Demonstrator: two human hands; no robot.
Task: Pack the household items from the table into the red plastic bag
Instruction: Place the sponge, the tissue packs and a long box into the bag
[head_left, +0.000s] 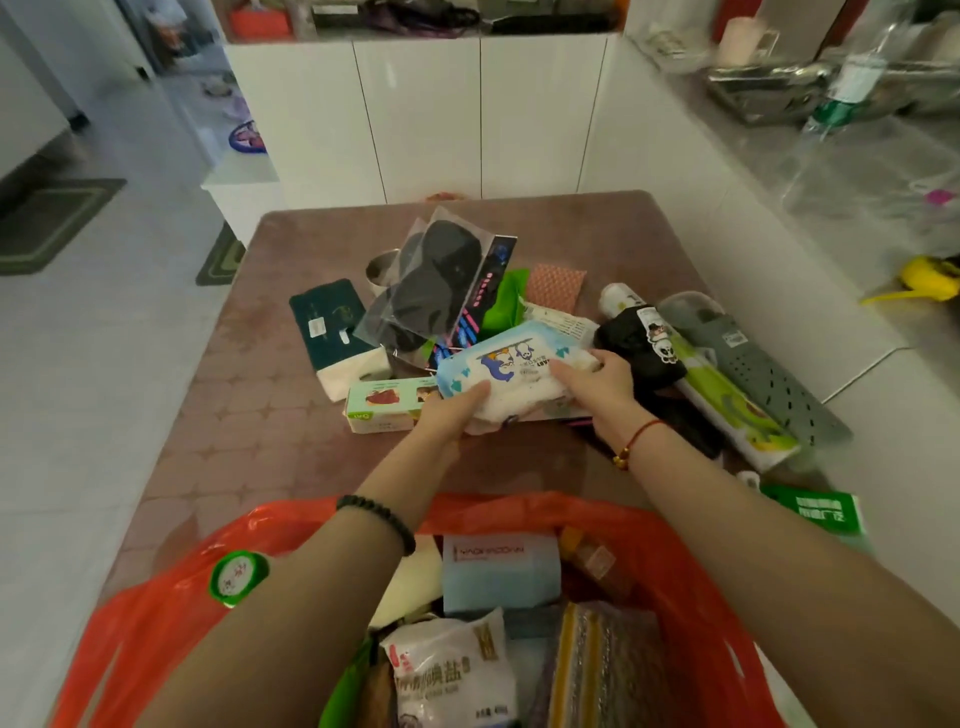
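Left hand (452, 415) and right hand (597, 387) both grip one wet-wipes pack (511, 369), thumb over its near-left corner and fingers curled over its right end, on top of the pile on the table (234, 415). Nearest, the red plastic bag (156, 597) gapes open at the table's near edge, already holding a salt packet (447, 670), a blue box (498, 571) and more, so packing looks well under way. Beyond the bag plenty is left: a green-and-white box (382, 408), a dark tissue pack (332, 325), a clear packet of black items (436, 280) and a grey perforated tray (753, 364).
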